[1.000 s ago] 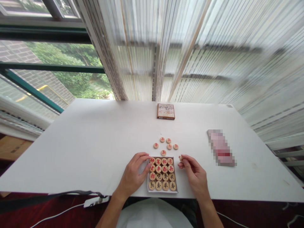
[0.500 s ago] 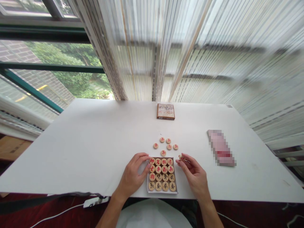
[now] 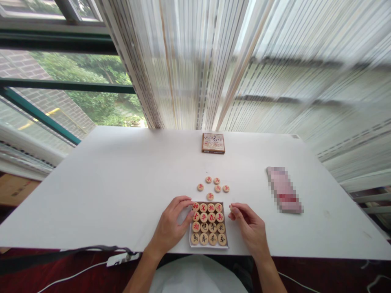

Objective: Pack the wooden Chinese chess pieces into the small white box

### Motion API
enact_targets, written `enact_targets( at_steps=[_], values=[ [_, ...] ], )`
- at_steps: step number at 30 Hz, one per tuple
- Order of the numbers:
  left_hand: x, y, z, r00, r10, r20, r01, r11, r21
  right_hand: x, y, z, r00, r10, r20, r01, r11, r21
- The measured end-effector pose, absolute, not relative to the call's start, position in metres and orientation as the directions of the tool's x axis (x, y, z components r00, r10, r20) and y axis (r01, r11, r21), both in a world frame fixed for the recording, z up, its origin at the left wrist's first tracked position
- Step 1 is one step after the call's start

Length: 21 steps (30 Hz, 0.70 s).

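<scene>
Xiangqi pieces sit packed 4x4 in shallow tray, red chars on top rows, mostly black below. I've got L hand at tray's 9 o'clock, half open, fingers curved, tips at tray's left edge, no piece visibly held. R hand at tray's 3 o'clock, just beside it, fingers loosely curled, thumb and index pinched close; can't tell from here if anything's between them. Six loose pieces in small cluster at tray's 12 o'clock, near but not touching it. Further out at 12, small printed box by far edge of white table. At approx 2 o'clock, pinkish flat item, pixelated, can't ID. Behind table, striped curtain and window
</scene>
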<state>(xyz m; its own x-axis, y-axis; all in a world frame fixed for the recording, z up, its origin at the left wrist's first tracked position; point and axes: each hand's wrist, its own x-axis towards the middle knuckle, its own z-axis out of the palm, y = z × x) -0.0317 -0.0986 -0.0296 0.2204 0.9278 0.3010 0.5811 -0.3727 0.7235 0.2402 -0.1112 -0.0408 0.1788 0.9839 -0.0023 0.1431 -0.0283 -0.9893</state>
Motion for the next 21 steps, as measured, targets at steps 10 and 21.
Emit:
enact_targets(
  at_steps=[10,21],
  values=[
    [-0.0312,-0.0985,-0.0272,0.221,0.930,0.295,0.585,-0.368,0.722,0.2396,-0.1118,-0.0346,0.191,0.982,-0.010,0.135,-0.036,-0.990],
    [-0.0310,-0.0990,-0.0273,0.215,0.930,0.298,0.580,-0.368,0.727,0.2387,-0.1086,-0.0360,0.170,0.984,-0.043,0.071,-0.055,-0.996]
  ],
)
